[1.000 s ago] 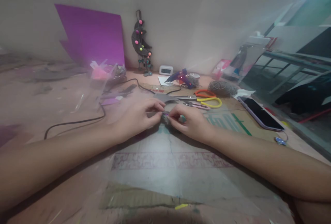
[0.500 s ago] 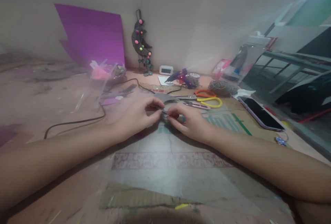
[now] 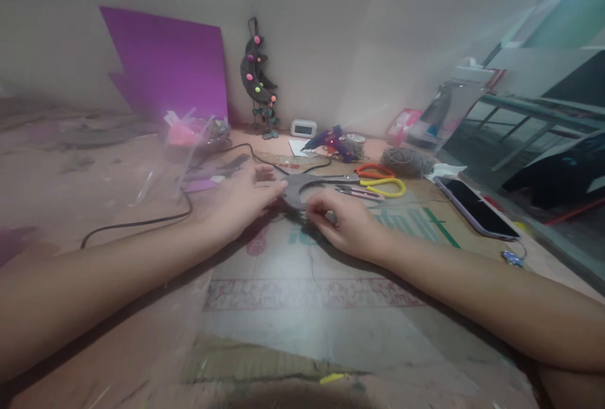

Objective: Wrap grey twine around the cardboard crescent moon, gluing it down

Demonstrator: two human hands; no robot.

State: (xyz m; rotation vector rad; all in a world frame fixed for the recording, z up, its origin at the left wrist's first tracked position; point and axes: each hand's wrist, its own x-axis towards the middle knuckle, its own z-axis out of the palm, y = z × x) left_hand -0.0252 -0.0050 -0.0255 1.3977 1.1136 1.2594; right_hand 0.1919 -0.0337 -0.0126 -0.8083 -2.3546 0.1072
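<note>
A grey crescent-moon shape lies flat on the cardboard between my hands. At its left edge is my left hand, fingers stretched and apart; the thumb tip overlaps the crescent's edge, and I cannot tell whether it touches. My right hand rests by the crescent's lower tip, thumb and forefinger closed in a pinch. Whatever is in that pinch is too small to make out. Just beyond my right hand lie scissors with orange and yellow handles, and pink-handled thread snips.
A blue glue gun, small white clock and grey yarn stand toward the wall. A decorated moon hanging and purple sheet are behind. A phone lies right; a black cord runs left.
My left hand has come away from my right hand, moving left and opening its fingers. More of the grey crescent now shows. My right hand stays nearly in place, still pinched.
</note>
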